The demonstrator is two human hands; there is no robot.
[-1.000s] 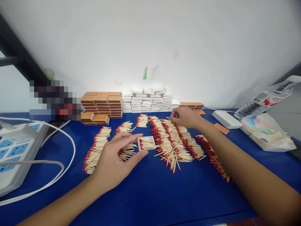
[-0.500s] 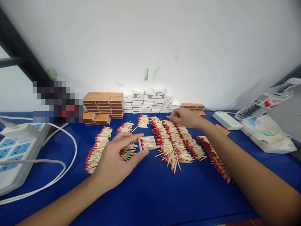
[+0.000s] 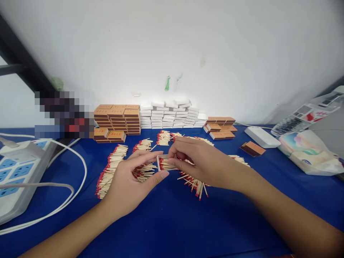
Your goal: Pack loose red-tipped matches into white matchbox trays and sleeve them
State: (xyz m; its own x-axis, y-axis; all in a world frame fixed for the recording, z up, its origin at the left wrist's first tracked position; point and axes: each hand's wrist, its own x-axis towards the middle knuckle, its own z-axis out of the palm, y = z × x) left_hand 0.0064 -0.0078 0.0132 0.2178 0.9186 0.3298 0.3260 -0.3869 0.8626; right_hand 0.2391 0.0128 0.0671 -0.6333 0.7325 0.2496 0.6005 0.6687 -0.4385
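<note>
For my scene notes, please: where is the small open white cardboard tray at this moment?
In the head view, the tray is near the centre, held by the bare left hand, with the bare right hand at its right end.

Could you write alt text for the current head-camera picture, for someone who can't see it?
A person's left hand holds a small white tray of red-tipped matches, with the right hand bent over its right side, at a blue table. Loose matches lie in rows nearby; behind are stacked orange matchboxes and white boxes before a pale wall.
</note>
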